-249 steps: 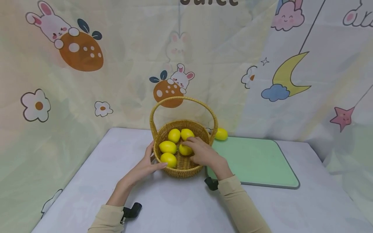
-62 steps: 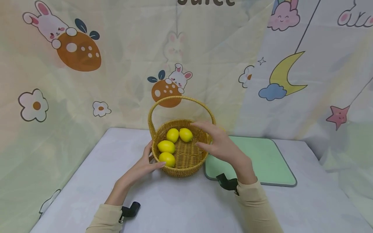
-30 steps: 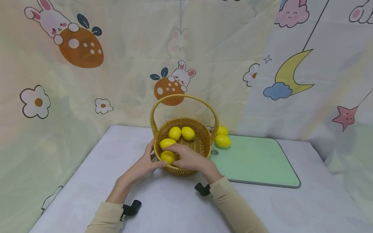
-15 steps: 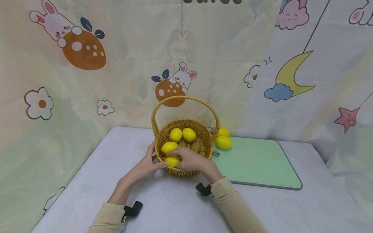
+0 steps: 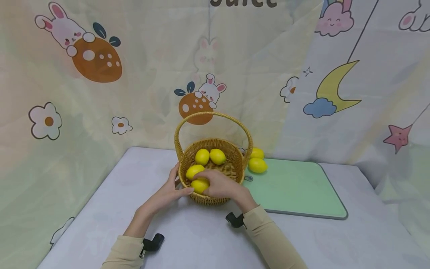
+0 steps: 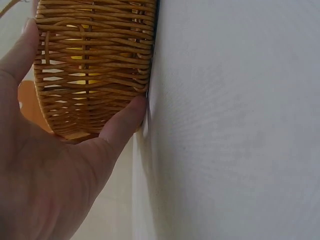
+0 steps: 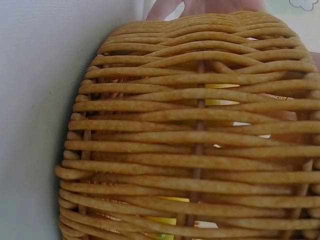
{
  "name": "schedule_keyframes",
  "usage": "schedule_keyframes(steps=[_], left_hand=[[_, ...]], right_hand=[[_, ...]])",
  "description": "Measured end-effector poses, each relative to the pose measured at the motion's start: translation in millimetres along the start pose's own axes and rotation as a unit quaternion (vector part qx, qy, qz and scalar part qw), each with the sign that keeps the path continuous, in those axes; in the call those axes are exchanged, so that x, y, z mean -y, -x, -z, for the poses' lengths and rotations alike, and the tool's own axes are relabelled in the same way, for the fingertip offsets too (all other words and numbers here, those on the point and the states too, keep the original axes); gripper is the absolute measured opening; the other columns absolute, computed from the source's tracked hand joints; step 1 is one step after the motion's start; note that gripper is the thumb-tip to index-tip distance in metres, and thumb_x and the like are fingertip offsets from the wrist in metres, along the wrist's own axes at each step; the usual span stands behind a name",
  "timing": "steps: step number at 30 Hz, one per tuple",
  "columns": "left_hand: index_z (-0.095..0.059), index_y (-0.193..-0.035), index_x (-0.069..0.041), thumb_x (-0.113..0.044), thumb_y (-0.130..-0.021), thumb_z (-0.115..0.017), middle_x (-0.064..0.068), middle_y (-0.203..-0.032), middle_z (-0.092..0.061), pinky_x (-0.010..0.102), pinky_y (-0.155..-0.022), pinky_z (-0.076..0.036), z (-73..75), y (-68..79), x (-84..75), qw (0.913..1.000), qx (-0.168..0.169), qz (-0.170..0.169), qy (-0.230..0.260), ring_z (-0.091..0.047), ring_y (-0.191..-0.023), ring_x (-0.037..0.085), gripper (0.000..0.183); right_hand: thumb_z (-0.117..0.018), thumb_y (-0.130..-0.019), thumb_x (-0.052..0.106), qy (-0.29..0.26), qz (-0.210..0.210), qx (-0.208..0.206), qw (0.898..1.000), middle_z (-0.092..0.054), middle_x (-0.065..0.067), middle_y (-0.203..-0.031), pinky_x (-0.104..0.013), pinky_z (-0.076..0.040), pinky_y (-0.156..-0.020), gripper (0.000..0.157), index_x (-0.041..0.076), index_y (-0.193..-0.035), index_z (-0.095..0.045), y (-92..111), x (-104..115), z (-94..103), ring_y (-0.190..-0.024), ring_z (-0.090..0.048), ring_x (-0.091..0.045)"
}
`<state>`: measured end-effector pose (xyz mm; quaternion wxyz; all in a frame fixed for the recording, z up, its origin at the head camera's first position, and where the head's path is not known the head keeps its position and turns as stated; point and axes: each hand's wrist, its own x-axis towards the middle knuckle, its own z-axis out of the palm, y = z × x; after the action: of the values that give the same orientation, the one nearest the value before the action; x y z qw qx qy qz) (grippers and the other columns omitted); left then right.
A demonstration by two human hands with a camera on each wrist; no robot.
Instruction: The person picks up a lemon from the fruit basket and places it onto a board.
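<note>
A round wicker basket (image 5: 209, 200) with a tall handle stands on the table. My left hand (image 5: 165, 193) steadies its left side, thumb over the front rim; the left wrist view has another finger low against the weave (image 6: 95, 55). Inside the basket, my right hand (image 5: 220, 184) pinches the front lemon (image 5: 199, 185) between thumb and fingers. Touching distance behind it lies a second lemon (image 5: 195, 171), and farther back are two more, a left one (image 5: 202, 157) and a right one (image 5: 217, 156). Basket wall (image 7: 195, 150) hides most of the right hand in the right wrist view.
Right of the basket lies a green cutting board (image 5: 299, 190) with a grey edge. Near its back left corner sit two lemons, the front one (image 5: 257, 165) partly covering the rear one (image 5: 257, 152). A printed cloth (image 5: 151, 93) hangs behind the table.
The lemon once at the basket's right side now lies by the cutting board's back left corner, beside the first one. My right hand has returned to the front lemon; my left hand has stayed.
</note>
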<state>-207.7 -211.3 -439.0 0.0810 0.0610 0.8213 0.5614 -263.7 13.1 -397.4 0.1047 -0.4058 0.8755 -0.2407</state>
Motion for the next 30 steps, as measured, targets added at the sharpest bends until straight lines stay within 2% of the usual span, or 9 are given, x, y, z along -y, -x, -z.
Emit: schedule_keyframes(steps=[9, 16, 23, 30], left_hand=[[0.012, -0.154, -0.046, -0.048, -0.087, -0.073, -0.003, -0.168, 0.010, 0.068, -0.119, -0.017, -3.1, -1.0, 0.5, 1.0000, -0.001, 0.006, -0.004, -0.012, -0.154, 0.042, 0.108], [0.013, -0.154, -0.045, -0.049, -0.087, -0.072, -0.003, -0.168, 0.010, 0.070, -0.117, -0.017, -3.3, -0.1, -0.6, 0.9997, -0.001, 0.020, -0.011, -0.011, -0.154, 0.041, 0.108], [0.013, -0.155, -0.043, -0.048, -0.087, -0.072, -0.001, -0.168, 0.011, 0.070, -0.118, -0.016, -2.7, -0.4, 1.3, 0.9998, 0.000, 0.020, -0.010, -0.010, -0.154, 0.041, 0.109], [0.013, -0.155, -0.043, -0.045, -0.088, -0.072, 0.001, -0.168, 0.011, 0.069, -0.119, -0.016, -0.6, -0.8, 1.9, 0.9999, -0.001, 0.012, -0.007, -0.011, -0.154, 0.042, 0.108]], right_hand=[[-0.068, -0.078, 0.004, 0.021, -0.021, -0.029, 0.999, -0.060, 0.003, -0.132, -0.032, -0.048, -0.090, 0.053, 0.021, -0.128, -0.064, 9.1, 4.9, 4.4, -0.107, -0.053, -0.014], [-0.068, -0.074, 0.003, 0.018, -0.014, -0.051, 0.998, -0.059, 0.004, -0.131, -0.029, -0.050, -0.087, 0.057, 0.019, -0.129, -0.063, 17.7, 8.5, 11.5, -0.104, -0.054, -0.013], [-0.067, -0.076, 0.006, 0.019, -0.015, -0.078, 0.997, -0.057, 0.005, -0.135, -0.031, -0.050, -0.088, 0.058, 0.022, -0.131, -0.062, 31.3, 13.4, 25.2, -0.106, -0.054, -0.013], [-0.065, -0.074, 0.004, 0.006, -0.019, -0.100, 0.995, -0.057, 0.007, -0.129, -0.030, -0.047, -0.076, 0.057, 0.025, -0.127, -0.064, 46.1, 11.6, 39.6, -0.099, -0.053, -0.015]])
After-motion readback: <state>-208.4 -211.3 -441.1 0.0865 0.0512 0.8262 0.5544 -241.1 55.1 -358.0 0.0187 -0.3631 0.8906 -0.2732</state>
